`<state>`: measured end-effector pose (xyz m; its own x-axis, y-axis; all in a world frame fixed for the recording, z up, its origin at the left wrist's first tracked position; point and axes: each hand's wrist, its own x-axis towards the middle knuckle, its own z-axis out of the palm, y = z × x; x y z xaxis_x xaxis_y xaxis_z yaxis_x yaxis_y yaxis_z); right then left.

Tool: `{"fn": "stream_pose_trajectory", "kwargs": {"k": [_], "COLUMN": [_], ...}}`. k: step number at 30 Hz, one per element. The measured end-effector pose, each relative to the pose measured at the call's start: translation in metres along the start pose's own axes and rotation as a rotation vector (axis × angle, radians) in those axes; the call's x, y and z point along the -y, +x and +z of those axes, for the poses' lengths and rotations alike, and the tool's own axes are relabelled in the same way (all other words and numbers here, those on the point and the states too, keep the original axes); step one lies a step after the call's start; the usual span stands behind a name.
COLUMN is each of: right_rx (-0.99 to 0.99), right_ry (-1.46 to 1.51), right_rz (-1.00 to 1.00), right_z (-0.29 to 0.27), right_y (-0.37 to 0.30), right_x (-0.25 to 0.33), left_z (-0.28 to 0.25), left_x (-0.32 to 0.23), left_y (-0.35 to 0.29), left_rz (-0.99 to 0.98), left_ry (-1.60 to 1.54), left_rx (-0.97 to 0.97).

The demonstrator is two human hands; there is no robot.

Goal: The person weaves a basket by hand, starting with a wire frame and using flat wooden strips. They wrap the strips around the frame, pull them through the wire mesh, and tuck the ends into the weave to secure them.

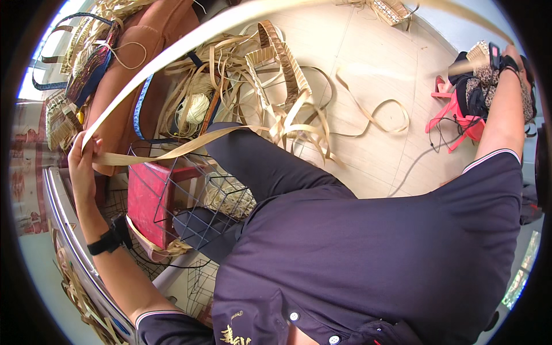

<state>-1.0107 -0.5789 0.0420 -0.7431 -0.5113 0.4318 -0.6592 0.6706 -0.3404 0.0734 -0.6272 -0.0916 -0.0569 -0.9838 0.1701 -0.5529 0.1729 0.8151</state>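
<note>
Head cam: left hand (pixel 86 152) has its fingers pinched on a long, flat, pale-tan fibre-looking strip (pixel 218 27) arcing toward the right hand (pixel 513 57), whose grip's too blurry to call. Arms spread wide, probably to hold it clear of the tangled tan strips (pixel 296 126) on the cream tiled floor (pixel 368 69).
</note>
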Motion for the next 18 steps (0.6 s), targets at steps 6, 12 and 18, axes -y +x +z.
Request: {"fn": "stream_pose_trajectory", "kwargs": {"k": [6, 12, 18], "right_rx": [0.349, 1.62, 1.07], "right_ry": [0.47, 0.848, 0.984], "right_rz": [-1.033, -1.483, -1.155], "right_z": [0.052, -0.047, -0.04], "right_y": [-0.176, -0.431, -0.362], "right_x": [0.234, 0.399, 0.351], "left_z": [0.048, 0.144, 0.1], "left_x": [-0.142, -0.236, -0.143], "left_y": [0.003, -0.037, -0.013], "left_rz": [0.209, 0.732, 0.291], "left_ry": [0.463, 0.74, 0.3], "left_rx": [-0.033, -0.156, 0.041]}}
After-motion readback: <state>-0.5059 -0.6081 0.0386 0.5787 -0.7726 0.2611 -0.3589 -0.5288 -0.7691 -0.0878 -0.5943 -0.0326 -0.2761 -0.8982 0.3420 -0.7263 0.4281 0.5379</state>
